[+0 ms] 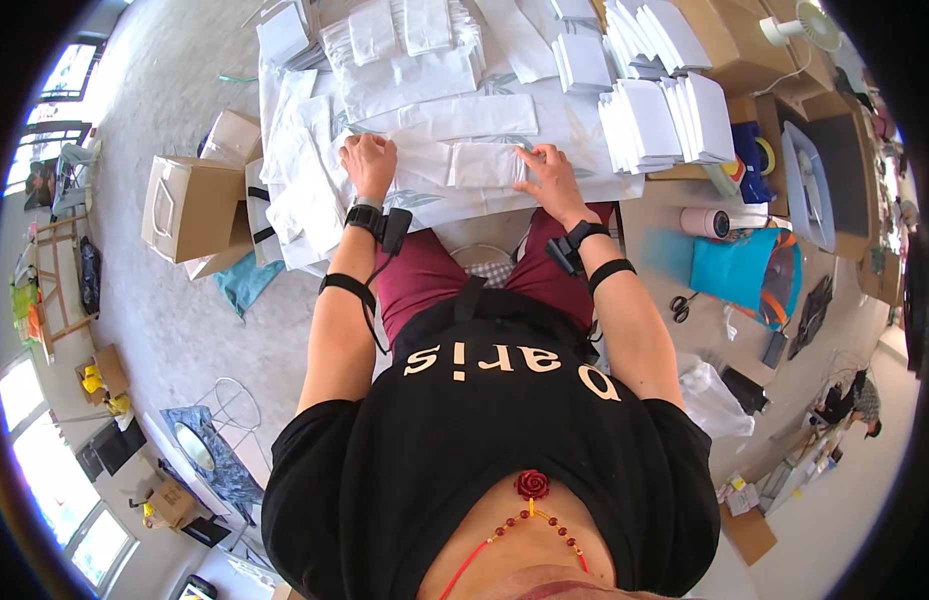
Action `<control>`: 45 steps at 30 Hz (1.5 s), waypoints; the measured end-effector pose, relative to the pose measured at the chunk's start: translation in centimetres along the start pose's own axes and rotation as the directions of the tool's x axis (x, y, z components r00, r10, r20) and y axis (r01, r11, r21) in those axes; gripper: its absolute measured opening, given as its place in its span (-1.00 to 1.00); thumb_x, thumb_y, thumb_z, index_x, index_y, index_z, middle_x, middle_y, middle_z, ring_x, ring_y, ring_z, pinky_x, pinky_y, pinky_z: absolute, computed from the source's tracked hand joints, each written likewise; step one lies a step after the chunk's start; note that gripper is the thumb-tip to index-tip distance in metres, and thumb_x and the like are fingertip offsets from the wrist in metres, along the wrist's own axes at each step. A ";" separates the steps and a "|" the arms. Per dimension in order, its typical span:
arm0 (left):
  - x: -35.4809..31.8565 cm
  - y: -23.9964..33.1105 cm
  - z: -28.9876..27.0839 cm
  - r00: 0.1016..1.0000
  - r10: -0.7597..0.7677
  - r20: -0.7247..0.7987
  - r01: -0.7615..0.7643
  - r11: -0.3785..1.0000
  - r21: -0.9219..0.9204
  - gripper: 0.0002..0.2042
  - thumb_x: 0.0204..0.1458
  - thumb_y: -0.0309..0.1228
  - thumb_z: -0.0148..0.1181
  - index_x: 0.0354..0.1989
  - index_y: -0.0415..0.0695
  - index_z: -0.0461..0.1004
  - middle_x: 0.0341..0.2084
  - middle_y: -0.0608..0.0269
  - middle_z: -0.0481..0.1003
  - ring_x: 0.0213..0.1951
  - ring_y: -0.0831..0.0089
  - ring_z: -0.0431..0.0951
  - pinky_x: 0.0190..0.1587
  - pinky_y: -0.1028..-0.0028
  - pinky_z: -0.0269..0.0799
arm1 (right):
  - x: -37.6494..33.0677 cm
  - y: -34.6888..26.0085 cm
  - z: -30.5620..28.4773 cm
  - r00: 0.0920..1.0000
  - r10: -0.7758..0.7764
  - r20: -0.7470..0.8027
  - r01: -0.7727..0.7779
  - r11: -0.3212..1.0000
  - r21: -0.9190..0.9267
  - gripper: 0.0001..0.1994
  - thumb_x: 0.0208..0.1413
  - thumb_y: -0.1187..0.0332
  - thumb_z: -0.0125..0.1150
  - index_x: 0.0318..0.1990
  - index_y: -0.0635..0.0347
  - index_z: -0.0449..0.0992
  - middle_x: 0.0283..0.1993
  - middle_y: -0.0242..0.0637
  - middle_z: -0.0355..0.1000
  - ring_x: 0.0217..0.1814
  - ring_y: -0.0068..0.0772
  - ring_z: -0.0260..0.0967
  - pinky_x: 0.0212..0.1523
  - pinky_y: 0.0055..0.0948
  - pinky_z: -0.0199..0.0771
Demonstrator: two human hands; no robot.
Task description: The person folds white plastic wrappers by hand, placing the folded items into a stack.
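Observation:
A long white sheet [424, 160], thin like soft paper or cloth, lies along the near edge of the table. Its right part is a flat folded section [484, 165]. At the sheet's left end is my left hand [369, 163], its fingers curled together on the white material; the fingertips are partly hidden. My right hand [550, 182] rests at the folded section's right edge, thumb and forefinger spread apart near its two corners. Just beyond lies another flat white strip [474, 117]. Loose white sheets [302, 160] are heaped left of my left hand.
Stacks of folded white pieces [639, 125] stand at the table's right side, and a layered white pile [409, 80] lies further back. Cardboard boxes [199, 210] stand left of the table. On the right are a blue bag [729, 275], scissors [681, 306] and a pink cylinder [704, 221].

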State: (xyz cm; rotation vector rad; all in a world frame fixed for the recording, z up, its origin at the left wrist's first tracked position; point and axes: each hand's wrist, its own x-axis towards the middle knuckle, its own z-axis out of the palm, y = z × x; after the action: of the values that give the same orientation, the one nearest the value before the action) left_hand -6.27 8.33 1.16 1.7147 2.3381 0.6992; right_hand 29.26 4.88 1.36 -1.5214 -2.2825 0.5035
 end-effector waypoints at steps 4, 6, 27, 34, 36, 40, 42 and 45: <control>-1.1 2.9 -3.5 0.998 -0.022 -0.060 -0.006 0.902 -0.431 -0.81 0.05 -0.34 0.36 -0.28 -0.19 0.58 -0.39 0.11 0.64 -0.27 0.20 0.64 -0.11 0.29 0.52 | 0.7 -3.3 -1.5 0.996 0.024 -0.087 -0.029 0.998 -0.058 -0.30 -0.07 0.05 0.57 0.24 0.13 0.51 0.16 -0.16 0.33 0.19 -0.01 0.32 0.24 -0.10 0.37; -2.4 5.6 -5.8 0.998 -0.019 -0.065 -0.017 0.853 -0.521 -0.82 0.06 -0.37 0.38 -0.28 -0.22 0.56 -0.41 0.14 0.65 -0.36 0.29 0.65 -0.23 0.36 0.53 | 2.6 -6.1 -2.1 0.986 0.015 -0.164 0.004 0.993 0.116 -0.32 -0.05 0.01 0.57 0.14 0.25 0.53 0.10 -0.12 0.41 0.12 -0.07 0.40 0.17 -0.14 0.44; -10.2 5.6 -1.0 0.989 0.016 -0.147 -0.059 0.956 -0.289 -0.10 -0.18 -0.45 0.54 0.38 -0.09 0.13 0.26 -0.07 0.19 0.32 -0.06 0.18 0.37 -0.04 0.04 | 6.7 -11.9 -8.3 0.949 0.308 -0.072 -0.130 0.587 0.799 -0.78 0.26 0.30 0.29 -0.19 0.33 0.55 -0.42 -0.36 0.52 -0.43 -0.66 0.38 -0.39 -0.51 0.40; -10.2 5.1 0.9 0.995 0.048 -0.082 -0.079 0.899 -0.430 -0.35 -0.18 -0.60 0.38 0.17 -0.13 0.27 0.07 -0.02 0.34 0.08 0.03 0.40 0.20 0.09 0.28 | 3.7 -6.4 -11.3 0.919 0.393 -0.012 -0.224 0.548 0.806 -0.80 0.29 0.32 0.29 -0.11 0.29 0.55 -0.33 -0.44 0.52 -0.35 -0.71 0.40 -0.37 -0.58 0.42; -10.1 4.8 1.3 0.994 0.080 -0.078 -0.106 0.891 -0.441 -0.42 -0.17 -0.61 0.36 0.11 -0.13 0.30 0.05 -0.02 0.36 0.07 0.01 0.40 0.18 0.11 0.30 | 2.9 -4.7 -11.2 0.902 0.433 -0.005 -0.259 0.548 0.795 -0.79 0.29 0.32 0.28 -0.10 0.30 0.56 -0.33 -0.43 0.53 -0.34 -0.70 0.41 -0.35 -0.57 0.43; -10.2 4.3 2.0 0.981 0.164 -0.103 -0.190 0.921 -0.341 -0.56 -0.13 -0.60 0.33 -0.02 -0.12 0.38 -0.01 0.02 0.40 0.06 0.01 0.42 0.14 0.13 0.31 | 1.4 -1.9 -10.5 0.853 0.522 0.026 -0.362 0.555 0.749 -0.78 0.30 0.30 0.27 -0.08 0.30 0.58 -0.32 -0.40 0.55 -0.33 -0.65 0.43 -0.32 -0.54 0.44; -10.2 4.1 2.3 0.978 0.180 -0.106 -0.206 0.922 -0.329 -0.62 -0.12 -0.59 0.32 -0.08 -0.11 0.41 -0.04 0.05 0.42 0.06 0.02 0.42 0.14 0.12 0.31 | 1.0 -0.7 -9.6 0.837 0.546 0.031 -0.391 0.558 0.732 -0.77 0.30 0.30 0.26 -0.08 0.30 0.58 -0.32 -0.39 0.55 -0.34 -0.64 0.43 -0.32 -0.53 0.45; -10.2 4.3 2.3 0.975 0.193 -0.107 -0.218 0.921 -0.322 -0.68 -0.10 -0.59 0.31 -0.13 -0.11 0.43 -0.06 0.08 0.44 0.06 0.03 0.43 0.13 0.12 0.31 | 0.3 0.9 -8.5 0.821 0.571 0.028 -0.417 0.565 0.712 -0.77 0.29 0.29 0.26 -0.09 0.32 0.58 -0.33 -0.37 0.55 -0.36 -0.62 0.44 -0.32 -0.52 0.46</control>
State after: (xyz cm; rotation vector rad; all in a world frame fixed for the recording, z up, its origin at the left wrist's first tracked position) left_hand 1.72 0.44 -0.35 1.8150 1.9534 1.1379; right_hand 33.93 6.32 8.42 -1.6578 -1.2032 1.1450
